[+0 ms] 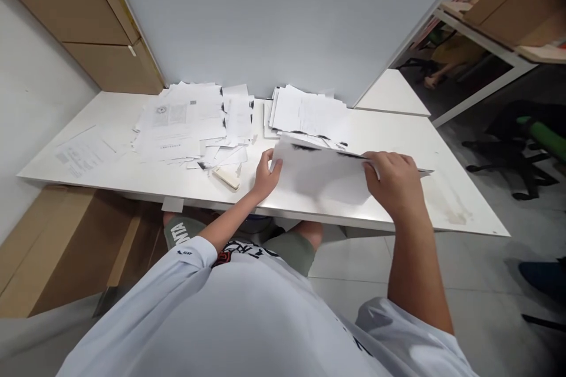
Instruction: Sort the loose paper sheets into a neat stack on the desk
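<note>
Both of my hands hold a stack of white paper sheets (321,174) lifted above the front of the white table (446,194). My left hand (265,175) pinches the stack's left edge, thumb on top. My right hand (393,179) is closed around its right part, fingers curled over the top. The sheets show black smudges along their far edge.
A spread pile of printed papers (186,121) lies at the middle left, another pile (309,112) behind the held stack, and a single sheet (82,153) at far left. A small cream object (226,177) lies near my left hand. A grey partition (274,17) stands behind; cardboard boxes (62,241) sit below left.
</note>
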Available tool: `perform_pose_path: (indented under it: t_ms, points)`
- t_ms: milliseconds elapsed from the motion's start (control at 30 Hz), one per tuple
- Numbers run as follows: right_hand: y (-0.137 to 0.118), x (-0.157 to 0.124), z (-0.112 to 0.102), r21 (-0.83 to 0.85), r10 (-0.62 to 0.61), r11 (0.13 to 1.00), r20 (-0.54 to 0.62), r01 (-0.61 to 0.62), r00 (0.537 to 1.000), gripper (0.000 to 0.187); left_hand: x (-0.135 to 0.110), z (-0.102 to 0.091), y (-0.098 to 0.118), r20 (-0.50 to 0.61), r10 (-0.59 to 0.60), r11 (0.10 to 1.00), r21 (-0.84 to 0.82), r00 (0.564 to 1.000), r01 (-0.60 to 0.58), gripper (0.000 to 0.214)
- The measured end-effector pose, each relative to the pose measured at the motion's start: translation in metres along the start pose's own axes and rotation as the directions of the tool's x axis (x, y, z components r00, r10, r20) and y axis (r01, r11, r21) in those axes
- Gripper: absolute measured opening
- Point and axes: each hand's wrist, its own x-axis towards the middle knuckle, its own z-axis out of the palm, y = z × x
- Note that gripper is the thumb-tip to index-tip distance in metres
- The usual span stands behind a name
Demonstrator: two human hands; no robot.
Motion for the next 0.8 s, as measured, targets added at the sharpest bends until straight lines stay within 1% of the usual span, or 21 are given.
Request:
perform_pose_path:
  t_ms: [33,67,100,133,167,200,233,267,300,333,367,400,433,467,500,600,633,700,733,800]
  points:
    - [-0.002,-0.005,-0.001,0.020,0.008,1.000,-0.051,-0.007,0.999,0.024,-0.003,0.001,-0.003,-0.020,0.004,1.000,-0.010,1.000,-0.004,0.037]
    - [-0.004,-0.012,-0.001,0.045,0.037,0.998,-0.132,-0.032,0.991,0.023,-0.006,0.001,-0.007,-0.037,0.009,1.000,-0.015,0.999,-0.010,0.036]
    - [-0.005,-0.020,0.001,0.081,0.098,0.993,-0.246,-0.081,0.964,0.024,-0.008,0.001,-0.011,-0.055,0.013,1.000,-0.018,0.998,-0.014,0.036]
    - [-0.006,-0.029,0.005,0.138,0.199,0.978,-0.378,-0.158,0.904,0.028,-0.011,0.001,-0.014,-0.073,0.016,1.000,-0.018,0.997,-0.017,0.037]
    - [-0.005,-0.039,0.014,0.226,0.333,0.941,-0.489,-0.251,0.806,0.034,-0.013,0.001,-0.018,-0.090,0.016,1.000,-0.018,0.996,-0.018,0.039]
    - [-0.004,-0.049,0.026,0.340,0.479,0.877,-0.551,-0.341,0.683,0.039,-0.014,0.002,-0.021,-0.103,0.016,1.000,-0.015,0.995,-0.018,0.041]
    - [-0.003,-0.058,0.041,0.465,0.624,0.780,-0.538,-0.418,0.566,0.044,-0.015,0.002,-0.024,-0.112,0.018,1.000,-0.011,0.993,-0.020,0.043]
    - [-0.001,-0.066,0.058,0.575,0.743,0.665,-0.447,-0.476,0.498,0.050,-0.016,0.002,-0.026,-0.114,0.025,1.000,-0.007,0.993,-0.026,0.045]
    - [0.002,-0.072,0.076,0.657,0.821,0.551,-0.312,-0.515,0.479,0.056,-0.016,0.003,-0.027,-0.108,0.038,0.999,-0.005,0.993,-0.038,0.046]
    - [0.004,-0.076,0.094,0.723,0.860,0.443,-0.176,-0.530,0.479,0.062,-0.015,0.003,-0.028,-0.097,0.056,0.998,-0.004,0.994,-0.057,0.046]
    - [0.007,-0.079,0.110,0.772,0.866,0.353,-0.056,-0.529,0.496,0.069,-0.015,0.003,-0.028,-0.092,0.077,0.997,-0.006,0.993,-0.078,0.046]
    - [0.009,-0.080,0.123,0.806,0.853,0.288,0.031,-0.518,0.521,0.074,-0.015,0.003,-0.028,-0.094,0.096,0.995,-0.007,0.991,-0.097,0.046]
    - [0.011,-0.079,0.134,0.829,0.833,0.244,0.087,-0.503,0.547,0.078,-0.015,0.003,-0.027,-0.102,0.109,0.994,-0.006,0.989,-0.111,0.046]
    - [0.013,-0.077,0.142,0.840,0.813,0.218,0.124,-0.496,0.569,0.079,-0.014,0.003,-0.026,-0.118,0.116,0.993,-0.004,0.986,-0.118,0.046]
    - [0.015,-0.075,0.147,0.842,0.799,0.206,0.151,-0.499,0.583,0.078,-0.014,0.003,-0.025,-0.143,0.118,0.993,-0.002,0.983,-0.120,0.047]
    - [0.018,-0.066,0.152,0.828,0.787,0.205,0.177,-0.522,0.591,0.069,-0.012,0.003,-0.019,-0.234,0.100,0.994,-0.009,0.967,-0.105,0.050]
    - [0.018,-0.064,0.151,0.833,0.784,0.210,0.170,-0.513,0.597,0.066,-0.011,0.003,-0.016,-0.269,0.098,0.994,-0.014,0.958,-0.106,0.050]
    - [0.016,-0.060,0.147,0.861,0.794,0.218,0.118,-0.460,0.597,0.057,-0.008,0.003,-0.008,-0.333,0.115,0.992,-0.018,0.936,-0.128,0.048]
    - [0.014,-0.059,0.144,0.879,0.808,0.216,0.083,-0.425,0.583,0.052,-0.006,0.002,-0.003,-0.359,0.130,0.989,-0.017,0.924,-0.146,0.046]
    - [0.011,-0.059,0.138,0.909,0.849,0.207,0.016,-0.362,0.528,0.043,-0.002,0.000,0.006,-0.401,0.152,0.985,-0.014,0.903,-0.172,0.045]
